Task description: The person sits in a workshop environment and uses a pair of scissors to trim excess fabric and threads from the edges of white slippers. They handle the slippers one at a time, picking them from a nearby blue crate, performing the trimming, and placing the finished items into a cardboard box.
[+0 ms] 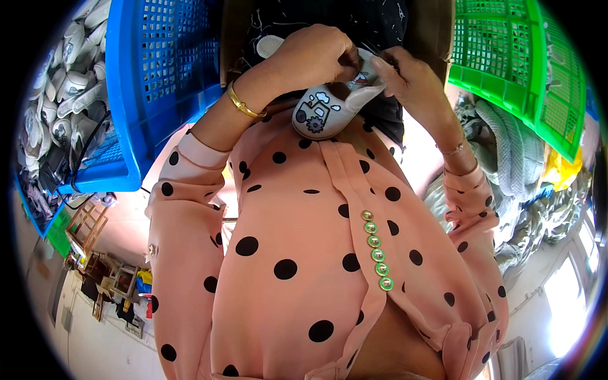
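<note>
A small light-grey fabric shoe with a cartoon vehicle and gear print lies at my lap, its toe toward me. My left hand is closed over the shoe's opening, fingertips pinched together; what they pinch is hidden. On the other side my right hand grips the shoe's edge with thumb and fingers. A thin dark object shows by the right fingers, too small to name. Past my left wrist a pale rounded end, like a sole, sticks out.
A blue plastic crate stands at the left, beside a heap of grey shoes. At the right is a green crate, with grey fabric pieces below it. Dark cloth with thread scraps lies beyond my hands.
</note>
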Motion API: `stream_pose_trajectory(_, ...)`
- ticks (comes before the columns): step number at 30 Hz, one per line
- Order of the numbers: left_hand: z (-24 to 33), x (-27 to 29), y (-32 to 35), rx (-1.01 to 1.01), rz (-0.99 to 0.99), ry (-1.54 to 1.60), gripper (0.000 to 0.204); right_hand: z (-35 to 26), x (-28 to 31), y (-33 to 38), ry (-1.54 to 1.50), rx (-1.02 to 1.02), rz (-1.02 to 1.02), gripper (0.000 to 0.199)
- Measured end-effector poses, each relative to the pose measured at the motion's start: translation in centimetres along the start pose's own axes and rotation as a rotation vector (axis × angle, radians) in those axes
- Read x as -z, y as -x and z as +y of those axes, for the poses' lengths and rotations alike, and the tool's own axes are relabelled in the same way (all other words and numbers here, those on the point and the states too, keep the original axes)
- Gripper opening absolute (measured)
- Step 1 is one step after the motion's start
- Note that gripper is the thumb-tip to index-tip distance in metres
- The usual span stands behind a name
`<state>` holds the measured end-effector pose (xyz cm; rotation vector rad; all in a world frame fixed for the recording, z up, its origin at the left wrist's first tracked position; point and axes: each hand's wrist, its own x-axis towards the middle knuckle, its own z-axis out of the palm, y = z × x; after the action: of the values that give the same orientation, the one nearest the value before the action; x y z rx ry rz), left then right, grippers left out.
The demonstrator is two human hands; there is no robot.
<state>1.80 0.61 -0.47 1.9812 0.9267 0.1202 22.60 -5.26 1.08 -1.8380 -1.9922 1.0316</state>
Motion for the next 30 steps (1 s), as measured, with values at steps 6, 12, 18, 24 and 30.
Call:
stream_pose_trajectory(6,0.3,1.1,-0.1,-0.088,0.002,-0.059,0.020,-2.5,4.6,0.7,0.658,0.441,0.147,0.045)
stream_pose_trajectory(12,0.5,1.7,-0.8,-0.167,-0.110,-0.044,0.018,-3.5,6.0,-0.6,1.087,0.698,-0.020,0.038)
stream_pose_trajectory(18,0.4,0.9,-0.6,-0.140,-0.080,-0.079,0.016,-3.6,4.8,-1.3,1.232,0.840,-0.061,0.024)
stream_pose_trajectory(24,1.0,0.8,-0.4,-0.125,-0.080,-0.145,0.016,-3.2,3.7,-1.6,1.253,0.818,-0.173,0.009)
stream_pose_trajectory(30,0.9,0.5,-0.4,-0.133,-0.073,-0.173,0.016,-3.5,2.6,-1.2,1.309,0.710,-0.227,0.008)
